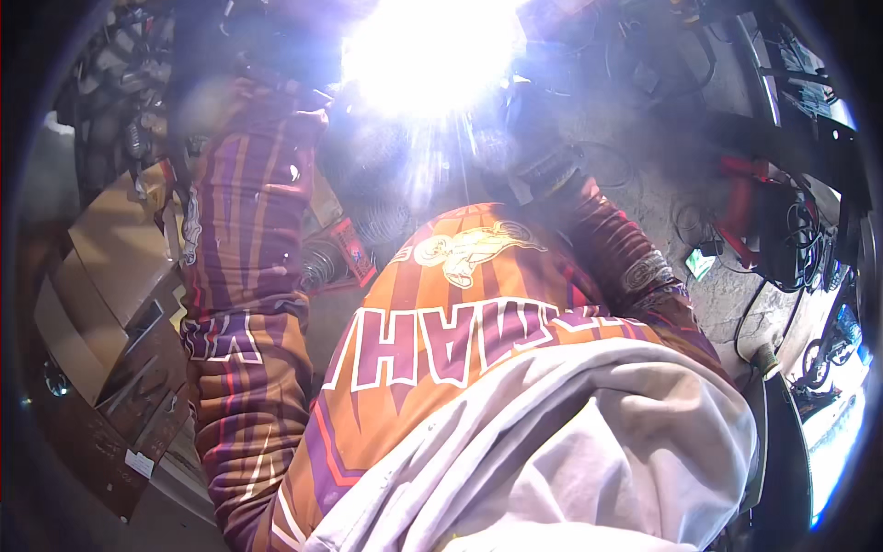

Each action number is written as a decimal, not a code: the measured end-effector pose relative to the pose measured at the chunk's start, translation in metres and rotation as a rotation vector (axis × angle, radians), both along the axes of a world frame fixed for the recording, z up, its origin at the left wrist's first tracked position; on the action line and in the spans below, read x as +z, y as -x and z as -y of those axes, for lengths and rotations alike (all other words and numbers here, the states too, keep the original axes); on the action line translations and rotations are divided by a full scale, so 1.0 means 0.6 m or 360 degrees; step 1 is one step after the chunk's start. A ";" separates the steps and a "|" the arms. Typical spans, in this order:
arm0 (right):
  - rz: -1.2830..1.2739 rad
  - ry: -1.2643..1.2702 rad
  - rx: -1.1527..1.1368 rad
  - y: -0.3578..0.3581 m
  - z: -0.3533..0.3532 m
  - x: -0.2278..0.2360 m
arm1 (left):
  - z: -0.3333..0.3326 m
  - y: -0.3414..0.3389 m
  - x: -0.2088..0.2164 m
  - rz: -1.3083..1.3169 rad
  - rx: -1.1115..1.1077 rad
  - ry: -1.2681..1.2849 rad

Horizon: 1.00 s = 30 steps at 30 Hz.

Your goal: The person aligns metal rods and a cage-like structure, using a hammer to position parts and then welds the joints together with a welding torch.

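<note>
At the top middle, a fierce white glare [432, 51] covers the spot both sleeves lead toward; the workpiece, I judge, sits at or just behind it, too washed out to make out. The left sleeve [253, 184] runs up the left side and ends in murk beside the glare, so I cannot tell whether the left hand has its fingers wide, narrow or closed on something. Opposite, the right sleeve [621, 244] angles inward to the right hand [547, 173], a dim dark shape whose grip I cannot tell either. With light this harsh, good work likely calls for shielded eyes, covered skin, braced forearms and small, even movements. The pale cloth [589, 442] lying over the lower part of the orange-and-purple shirt [460, 248] is best tucked well away from any heat. It would also pay to mind the red-edged object [357, 253] between left sleeve and shirt, and to guard the brown sheets [120, 248] at far left, should sparks fly.
</note>
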State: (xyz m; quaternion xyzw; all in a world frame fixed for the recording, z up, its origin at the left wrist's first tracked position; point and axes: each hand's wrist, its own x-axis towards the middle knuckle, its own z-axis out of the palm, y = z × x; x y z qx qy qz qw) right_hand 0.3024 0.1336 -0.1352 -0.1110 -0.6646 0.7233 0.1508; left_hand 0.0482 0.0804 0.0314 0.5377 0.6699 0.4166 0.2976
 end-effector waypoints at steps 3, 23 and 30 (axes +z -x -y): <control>0.0004 -0.0012 -0.0017 0.001 0.000 0.001 | -0.003 0.000 0.000 0.0061 0.0000 -0.0025; 0.0009 0.0327 -0.0098 0.008 -0.005 0.011 | -0.008 0.004 -0.011 0.0678 -0.0073 -0.0168; 0.0065 -0.0090 0.0014 -0.001 -0.004 -0.025 | -0.005 -0.001 -0.020 0.1332 -0.0145 -0.0340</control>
